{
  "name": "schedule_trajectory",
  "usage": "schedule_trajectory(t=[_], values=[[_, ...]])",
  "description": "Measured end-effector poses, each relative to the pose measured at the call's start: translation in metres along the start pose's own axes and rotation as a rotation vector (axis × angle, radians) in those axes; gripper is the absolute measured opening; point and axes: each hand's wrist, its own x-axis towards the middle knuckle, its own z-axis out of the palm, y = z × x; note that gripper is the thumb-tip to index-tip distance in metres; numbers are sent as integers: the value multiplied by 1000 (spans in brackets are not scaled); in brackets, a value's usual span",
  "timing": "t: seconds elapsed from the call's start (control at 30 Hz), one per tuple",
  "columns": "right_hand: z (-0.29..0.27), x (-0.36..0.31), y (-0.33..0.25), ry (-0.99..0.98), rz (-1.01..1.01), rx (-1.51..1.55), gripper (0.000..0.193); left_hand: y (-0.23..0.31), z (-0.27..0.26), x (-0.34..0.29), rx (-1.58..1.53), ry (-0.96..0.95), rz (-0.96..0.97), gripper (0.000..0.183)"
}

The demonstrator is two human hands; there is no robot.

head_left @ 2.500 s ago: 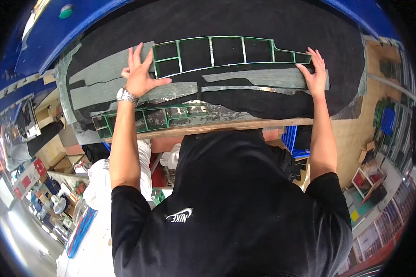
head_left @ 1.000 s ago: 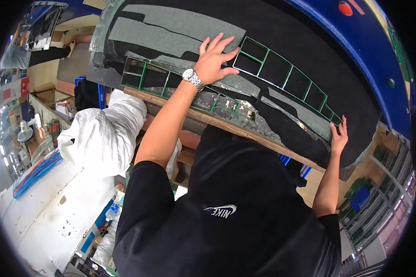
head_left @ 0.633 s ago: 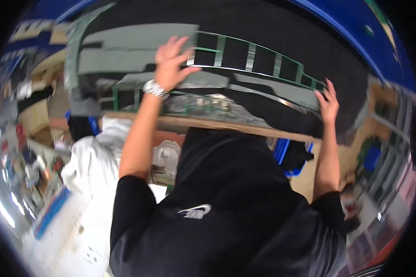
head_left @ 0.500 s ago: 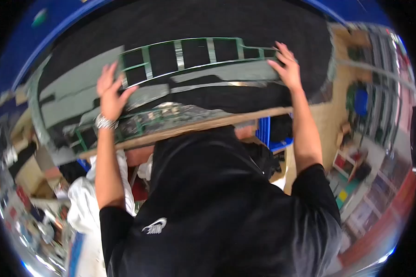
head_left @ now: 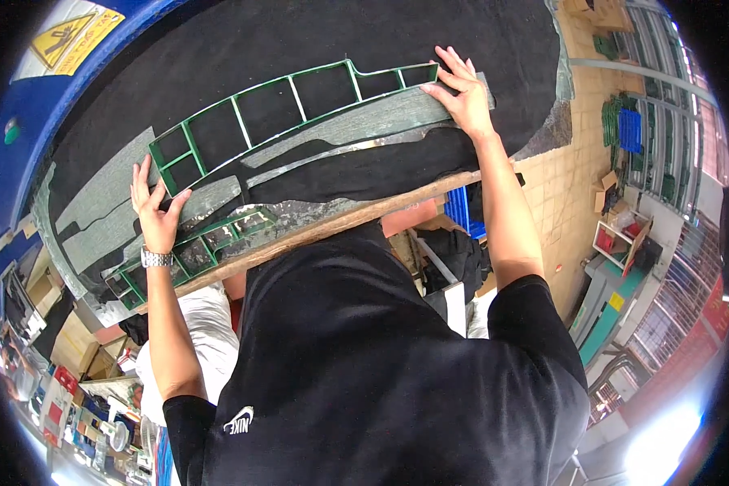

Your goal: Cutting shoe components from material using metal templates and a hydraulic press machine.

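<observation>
A long green cutting die (head_left: 242,121) with several crossbars lies across black sheet material (head_left: 292,36), narrowing at its right end. My left hand (head_left: 155,217) grips its left end, thumb at the near corner and fingers along the end bar. At the narrow end, my right hand (head_left: 467,107) has thumb and fingers around the tip. Grey board (head_left: 348,121) shows through cut-out gaps in the material, just below the die. Closer to my body, left of centre, a second green die (head_left: 210,249) rests near the wooden table edge (head_left: 324,220).
A blue machine beam (head_left: 142,24) with a yellow warning sticker (head_left: 66,39) borders the table at the far left. White cloth (head_left: 206,324) hangs below at left. A blue crate (head_left: 464,212) stands under the table; racks (head_left: 664,121) line the right side.
In the view, the die and both hands have shifted left, its left end now lower. My left fingers have closed in on the die's end. The whole view has turned somewhat and is sharper.
</observation>
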Motion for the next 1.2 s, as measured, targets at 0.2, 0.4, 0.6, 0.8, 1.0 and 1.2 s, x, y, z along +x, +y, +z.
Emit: schedule_trajectory(t=[0.2, 0.4, 0.6, 0.8, 1.0, 1.2], values=[[-7, 10, -18, -36, 12, -74, 36, 7, -7, 5, 10, 29, 69, 42], [-54, 1, -36, -107, 128, -130, 37, 3, -72, -38, 24, -132, -8, 61], [-32, 7, -157, -117, -10, -146, 26, 3, -103, -121, 210, -364, -19, 80], [25, 17, -244, -282, -365, 0, 28, -7, -87, -110, 98, -406, 15, 86], [62, 1, -289, -363, -527, 121, 30, 9, -99, -103, 197, -548, -20, 88], [31, -28, -288, -182, -342, 123, 27, 21, -118, -96, 174, -388, 104, 84]])
